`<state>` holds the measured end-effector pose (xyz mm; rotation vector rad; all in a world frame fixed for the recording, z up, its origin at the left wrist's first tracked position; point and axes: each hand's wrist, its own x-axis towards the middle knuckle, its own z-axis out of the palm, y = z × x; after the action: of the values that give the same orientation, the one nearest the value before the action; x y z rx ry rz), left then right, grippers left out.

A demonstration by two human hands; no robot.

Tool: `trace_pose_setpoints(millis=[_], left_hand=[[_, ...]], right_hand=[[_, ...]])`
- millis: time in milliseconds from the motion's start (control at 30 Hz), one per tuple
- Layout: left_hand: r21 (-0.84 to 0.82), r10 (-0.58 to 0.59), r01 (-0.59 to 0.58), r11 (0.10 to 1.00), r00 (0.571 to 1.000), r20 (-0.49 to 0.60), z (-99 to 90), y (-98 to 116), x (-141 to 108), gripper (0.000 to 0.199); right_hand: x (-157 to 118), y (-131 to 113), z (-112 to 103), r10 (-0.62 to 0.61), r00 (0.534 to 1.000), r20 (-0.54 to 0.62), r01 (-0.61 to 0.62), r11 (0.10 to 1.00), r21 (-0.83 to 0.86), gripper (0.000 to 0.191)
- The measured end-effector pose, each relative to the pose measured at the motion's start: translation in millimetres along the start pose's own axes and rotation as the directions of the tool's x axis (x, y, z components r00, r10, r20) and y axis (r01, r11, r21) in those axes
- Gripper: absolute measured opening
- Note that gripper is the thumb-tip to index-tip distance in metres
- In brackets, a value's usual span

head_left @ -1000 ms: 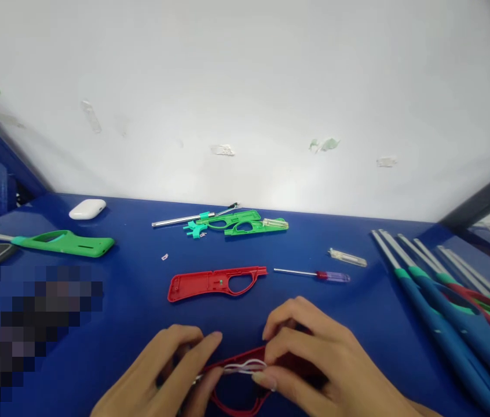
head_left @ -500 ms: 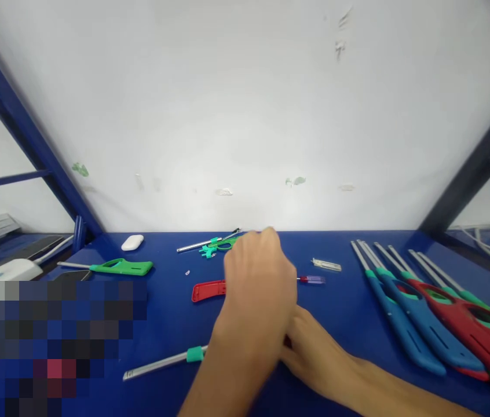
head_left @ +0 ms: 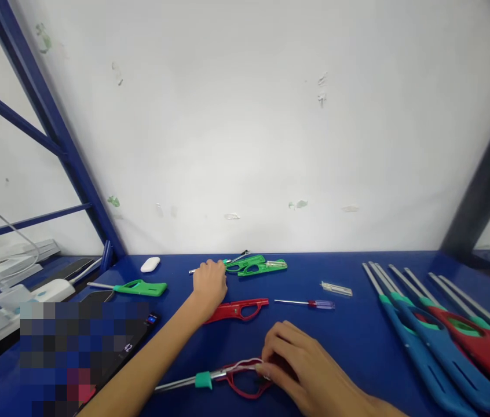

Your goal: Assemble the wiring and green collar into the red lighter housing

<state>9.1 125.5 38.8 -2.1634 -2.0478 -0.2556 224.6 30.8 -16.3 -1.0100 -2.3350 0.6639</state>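
My left hand (head_left: pixel 209 285) reaches far across the blue table (head_left: pixel 349 336), its curled fingers resting on the disassembled green lighter parts (head_left: pixel 257 266) and a thin metal tube near the wall. Whether it grips anything there I cannot tell. Just below it lies a red lighter shell half (head_left: pixel 240 309). My right hand (head_left: pixel 300 365) stays near the front edge, fingers pinched on the other red lighter half (head_left: pixel 241 381), which has a white wire, a teal collar and a metal tube (head_left: pixel 179 383) pointing left.
A small red-handled screwdriver (head_left: pixel 308 303) and a clear plastic piece (head_left: pixel 336 288) lie mid-table. A whole green lighter (head_left: pixel 134 287) and a white case (head_left: pixel 150 264) sit at the left. Several blue, red and green lighters (head_left: pixel 436 336) lie at the right. Blue frame posts stand at both sides.
My left hand left the red half at the front and stretched out to the green parts by the wall. The view has tilted up. My right hand kept hold of the red half.
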Motion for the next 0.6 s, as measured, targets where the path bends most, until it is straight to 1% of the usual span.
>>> trace_pose_setpoints(millis=[100, 200, 300, 367, 467, 533, 600], left_hand=[[0.057, -0.058, 0.056, 0.997, 0.998, 0.033, 11.4, -8, -3, 0.038], [0.07, -0.06, 0.056, 0.996, 0.997, 0.056, 16.4, -12, 1, 0.039], [0.056, -0.047, 0.044, 0.997, 0.997, 0.066, 16.4, -13, 2, 0.041], [0.036, -0.04, 0.038, 0.999, 0.998, 0.051, 11.6, -11, -3, 0.04], [-0.005, -0.038, 0.038, 0.999, 0.999, -0.004, -3.6, -3, -24, 0.04], [-0.044, -0.025, 0.023, 0.999, 0.999, -0.041, -16.1, 2, -47, 0.037], [-0.091, 0.011, -0.018, 0.996, 0.997, -0.075, -26.8, 0, -75, 0.031]], right_hand=[[-1, -1, 0, 0.007, 1.0, 0.025, -0.007, 1.0, -0.006, 0.012], [-2, 0, 1, 0.006, 0.999, 0.043, -0.006, 1.0, -0.012, 0.015], [-2, 2, 2, 0.015, 0.998, 0.06, -0.014, 1.0, -0.014, 0.018], [-2, 4, 3, 0.023, 0.997, 0.074, -0.022, 1.0, -0.016, 0.019], [-3, 6, 4, 0.025, 0.997, 0.076, -0.024, 0.999, -0.023, 0.021], [-3, 9, 6, 0.017, 0.997, 0.071, -0.015, 1.0, -0.027, 0.022], [-3, 12, 8, 0.006, 0.998, 0.07, -0.005, 1.0, -0.025, 0.023]])
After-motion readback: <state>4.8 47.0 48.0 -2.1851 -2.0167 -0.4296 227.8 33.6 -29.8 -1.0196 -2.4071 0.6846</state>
